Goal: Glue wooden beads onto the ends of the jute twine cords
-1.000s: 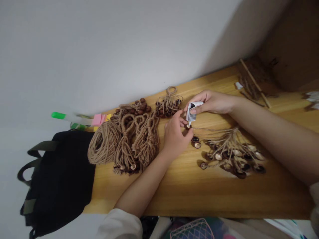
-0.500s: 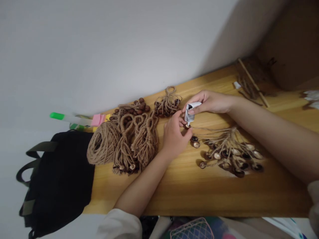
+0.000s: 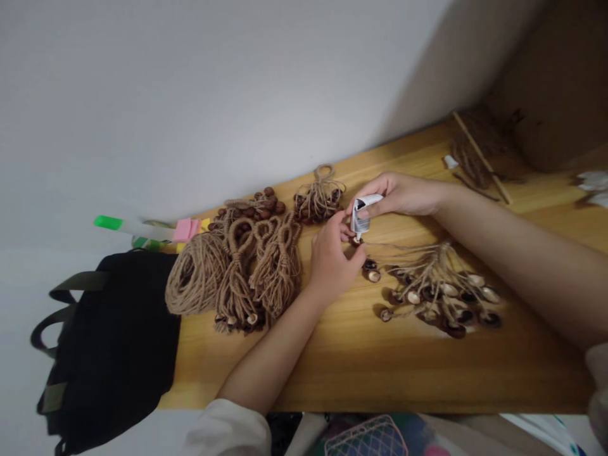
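Note:
My right hand [image 3: 392,193] grips a white squeeze tube [image 3: 361,218] with dark print, its nozzle pointing down. Just under the nozzle, my left hand [image 3: 335,253] pinches a small brown nutshell piece [image 3: 356,241] between its fingers; nozzle and shell look to be touching. Thin twine runs right from that shell to a bundle of twine strands [image 3: 439,256] on the table. Several cut nutshells, some dark and some pale inside, hang on those strands, such as a pale-faced one [image 3: 413,297]. Two more shells [image 3: 373,273] lie just below my left fingertips.
Left of my hands lie a twine coil [image 3: 197,272], knotted twine bundles [image 3: 275,266] and a shell cluster [image 3: 318,199] by the wall. A black bag [image 3: 114,342] stands at the table's left end. A stick [image 3: 482,158] and a small white cap [image 3: 450,162] lie at the back right.
Both hands keep the same hold on the tube and shell. The whole view has shifted very slightly; nothing else visibly differs.

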Available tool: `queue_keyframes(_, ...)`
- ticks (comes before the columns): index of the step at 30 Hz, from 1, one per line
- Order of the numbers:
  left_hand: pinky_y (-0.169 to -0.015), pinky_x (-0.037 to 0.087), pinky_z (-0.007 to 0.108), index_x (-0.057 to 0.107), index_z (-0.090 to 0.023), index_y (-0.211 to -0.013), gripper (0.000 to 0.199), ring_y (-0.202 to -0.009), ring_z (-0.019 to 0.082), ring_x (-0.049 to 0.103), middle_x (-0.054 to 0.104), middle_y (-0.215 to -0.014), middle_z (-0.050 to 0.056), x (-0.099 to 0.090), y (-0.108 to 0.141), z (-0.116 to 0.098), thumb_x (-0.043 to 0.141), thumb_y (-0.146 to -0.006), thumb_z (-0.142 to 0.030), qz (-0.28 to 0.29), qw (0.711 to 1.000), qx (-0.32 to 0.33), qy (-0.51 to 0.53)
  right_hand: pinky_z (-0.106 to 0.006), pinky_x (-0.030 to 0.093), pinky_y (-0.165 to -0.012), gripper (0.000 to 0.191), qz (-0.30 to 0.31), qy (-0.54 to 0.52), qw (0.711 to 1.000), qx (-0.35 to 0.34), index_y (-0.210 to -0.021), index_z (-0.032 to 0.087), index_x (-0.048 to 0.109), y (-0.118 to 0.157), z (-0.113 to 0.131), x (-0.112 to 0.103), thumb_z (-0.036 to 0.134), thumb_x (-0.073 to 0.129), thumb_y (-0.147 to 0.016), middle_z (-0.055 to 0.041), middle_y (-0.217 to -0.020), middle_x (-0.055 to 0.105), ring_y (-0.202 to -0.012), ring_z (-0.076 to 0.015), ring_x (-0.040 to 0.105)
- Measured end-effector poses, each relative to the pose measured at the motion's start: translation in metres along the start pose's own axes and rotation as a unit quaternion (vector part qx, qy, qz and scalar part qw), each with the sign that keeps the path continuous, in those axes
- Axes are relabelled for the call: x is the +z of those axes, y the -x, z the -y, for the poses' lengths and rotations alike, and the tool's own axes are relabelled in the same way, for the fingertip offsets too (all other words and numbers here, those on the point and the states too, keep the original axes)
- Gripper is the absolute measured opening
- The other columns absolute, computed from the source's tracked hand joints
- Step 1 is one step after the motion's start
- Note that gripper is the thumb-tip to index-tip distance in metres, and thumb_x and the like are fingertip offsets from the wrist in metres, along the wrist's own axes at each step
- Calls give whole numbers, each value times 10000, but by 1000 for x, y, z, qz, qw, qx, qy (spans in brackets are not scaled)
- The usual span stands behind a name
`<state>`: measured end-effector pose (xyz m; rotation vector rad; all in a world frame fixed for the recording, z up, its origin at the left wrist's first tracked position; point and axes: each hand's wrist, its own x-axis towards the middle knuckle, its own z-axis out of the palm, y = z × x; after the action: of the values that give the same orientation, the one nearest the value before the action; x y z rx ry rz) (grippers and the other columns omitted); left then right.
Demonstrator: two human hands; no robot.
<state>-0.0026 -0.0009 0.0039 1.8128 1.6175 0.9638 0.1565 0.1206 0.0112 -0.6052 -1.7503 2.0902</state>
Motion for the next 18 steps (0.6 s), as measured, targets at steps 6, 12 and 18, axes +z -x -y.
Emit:
queue_keyframes(6,-829,437,344,416,-194,-1204,548,-810,154,552,607,-918,27,0,0,-1,639,-706,-141,3,1000,-5,-3,-289,479,-760,300,4,21,1000,7,-890,143,710,0,-2,-2,339,764,-670,-22,-802,699,-731,-122,615)
queue_keyframes(12,-824,430,345,416,-192,-1206,548,-802,152,545,599,-904,26,1,-1,0,616,-700,-122,3,1000,2,0,-284,485,-782,311,0,14,1000,7,-914,153,715,0,-2,-3,331,768,-664,-21,-836,704,-761,-123,622)
queue_keyframes(18,-830,430,348,413,-201,-1208,561,-815,158,548,597,-911,25,1,-1,1,621,-693,-117,2,1000,5,-8,-248,487,-732,234,-3,-11,1000,7,-863,120,715,0,0,-1,246,769,-674,-29,-805,719,-735,-112,623)
